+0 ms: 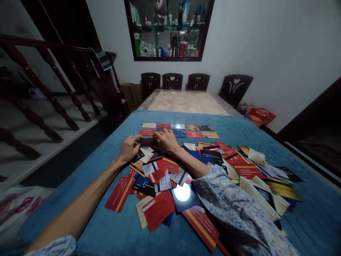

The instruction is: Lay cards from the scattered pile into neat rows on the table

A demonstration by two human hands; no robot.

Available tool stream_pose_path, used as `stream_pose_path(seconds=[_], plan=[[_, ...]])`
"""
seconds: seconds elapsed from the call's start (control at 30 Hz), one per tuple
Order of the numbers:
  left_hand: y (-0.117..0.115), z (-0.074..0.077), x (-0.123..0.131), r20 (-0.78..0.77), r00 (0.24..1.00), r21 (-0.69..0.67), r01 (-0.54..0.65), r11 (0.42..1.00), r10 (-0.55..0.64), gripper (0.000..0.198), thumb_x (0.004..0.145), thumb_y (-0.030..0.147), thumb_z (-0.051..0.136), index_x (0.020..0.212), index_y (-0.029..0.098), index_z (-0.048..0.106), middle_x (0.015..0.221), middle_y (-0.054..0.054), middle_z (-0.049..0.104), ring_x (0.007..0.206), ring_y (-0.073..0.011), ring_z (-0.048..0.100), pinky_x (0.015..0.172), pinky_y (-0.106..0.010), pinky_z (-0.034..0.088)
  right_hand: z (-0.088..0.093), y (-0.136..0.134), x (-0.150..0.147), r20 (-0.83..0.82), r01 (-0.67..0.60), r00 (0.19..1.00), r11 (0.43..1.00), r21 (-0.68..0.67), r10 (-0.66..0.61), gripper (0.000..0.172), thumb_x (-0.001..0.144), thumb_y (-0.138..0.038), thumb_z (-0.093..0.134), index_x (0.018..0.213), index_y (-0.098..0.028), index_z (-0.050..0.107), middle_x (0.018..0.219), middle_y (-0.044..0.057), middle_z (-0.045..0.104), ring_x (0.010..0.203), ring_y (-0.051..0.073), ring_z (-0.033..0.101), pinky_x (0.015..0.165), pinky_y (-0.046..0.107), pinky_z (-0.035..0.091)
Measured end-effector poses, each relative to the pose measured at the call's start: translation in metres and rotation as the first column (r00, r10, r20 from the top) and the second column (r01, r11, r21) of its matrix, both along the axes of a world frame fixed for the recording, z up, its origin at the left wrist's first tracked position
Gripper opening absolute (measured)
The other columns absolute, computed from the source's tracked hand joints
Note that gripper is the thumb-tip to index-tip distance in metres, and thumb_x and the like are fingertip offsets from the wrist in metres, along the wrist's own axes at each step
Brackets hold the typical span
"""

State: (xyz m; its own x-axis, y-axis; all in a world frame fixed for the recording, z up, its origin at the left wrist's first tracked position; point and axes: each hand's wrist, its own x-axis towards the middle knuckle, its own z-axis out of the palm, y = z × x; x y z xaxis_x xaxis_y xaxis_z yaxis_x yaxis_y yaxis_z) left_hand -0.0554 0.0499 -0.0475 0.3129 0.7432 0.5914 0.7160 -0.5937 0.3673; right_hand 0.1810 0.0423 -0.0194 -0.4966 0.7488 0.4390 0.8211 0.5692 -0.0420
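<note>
Between my two hands is a dark brownish card (148,141), held level just in front of the lower row of laid-out cards. My left hand (130,147) pinches its left end. My right hand (166,141) has its fingers closed at the right end and covers part of the lower row. Two neat rows of cards lie beyond, among them a red card (163,126) and a tan card (210,134). Under and around my forearms spreads a loose pile of overlapping cards, with a red card (159,210) near the front and a red card (119,193) at the left.
A blue cloth (106,227) covers the near part of the table; its far marble top (183,101) is bare. Another heap of cards, with a gold card (283,188), lies to the right. Chairs (198,81) stand at the far end, and a wooden railing (53,76) runs along the left.
</note>
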Motion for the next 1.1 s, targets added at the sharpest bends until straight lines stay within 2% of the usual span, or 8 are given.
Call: stream_pose_path(seconds=[0.2, 0.43, 0.77, 1.1], plan=[[0.004, -0.005, 0.001, -0.051, 0.997, 0.027, -0.05, 0.998, 0.052, 0.035, 0.084, 0.017, 0.057, 0.119, 0.022, 0.064, 0.091, -0.005, 0.065, 0.089, -0.022, 0.064, 0.088, -0.036, 0.053, -0.003, 0.001, 0.0, 0.014, 0.015, 1.0, 1.0, -0.023, -0.015, 0.028, 0.094, -0.022, 0.053, 0.12, -0.023, 0.06, 0.111, 0.011, 0.073, 0.107, 0.029, 0.054, 0.086, 0.04, 0.035], [0.008, -0.007, 0.001, -0.115, 0.991, -0.022, -0.071, 0.997, 0.068, 0.039, 0.085, 0.02, 0.058, 0.124, 0.022, 0.062, 0.094, -0.005, 0.066, 0.087, -0.0216, 0.062, 0.09, -0.038, 0.052, -0.004, 0.002, -0.002, 0.035, 0.041, 0.999, 0.995, -0.094, -0.038, 0.039, 0.093, -0.022, 0.053, 0.132, -0.022, 0.054, 0.122, 0.01, 0.071, 0.111, 0.028, 0.055, 0.089, 0.041, 0.037], [0.004, 0.004, 0.007, -0.166, 0.979, -0.097, -0.132, 0.986, 0.115, 0.043, 0.086, 0.021, 0.054, 0.129, 0.019, 0.058, 0.106, -0.01, 0.065, 0.1, -0.0268, 0.061, 0.1, -0.048, 0.048, -0.002, 0.003, -0.003, 0.069, 0.047, 0.997, 0.993, -0.108, -0.04, 0.048, 0.095, -0.025, 0.048, 0.143, -0.02, 0.047, 0.132, 0.013, 0.063, 0.119, 0.028, 0.05, 0.093, 0.043, 0.038], [-0.003, 0.016, 0.013, -0.192, 0.98, -0.129, -0.083, 0.988, 0.057, 0.048, 0.084, 0.025, 0.054, 0.131, 0.016, 0.058, 0.114, -0.011, 0.07, 0.109, -0.0284, 0.06, 0.1, -0.045, 0.048, 0.003, 0.004, -0.003, 0.084, 0.063, 0.995, 0.989, -0.134, -0.052, 0.046, 0.095, -0.025, 0.048, 0.14, -0.019, 0.048, 0.131, 0.013, 0.064, 0.119, 0.029, 0.051, 0.093, 0.044, 0.039]])
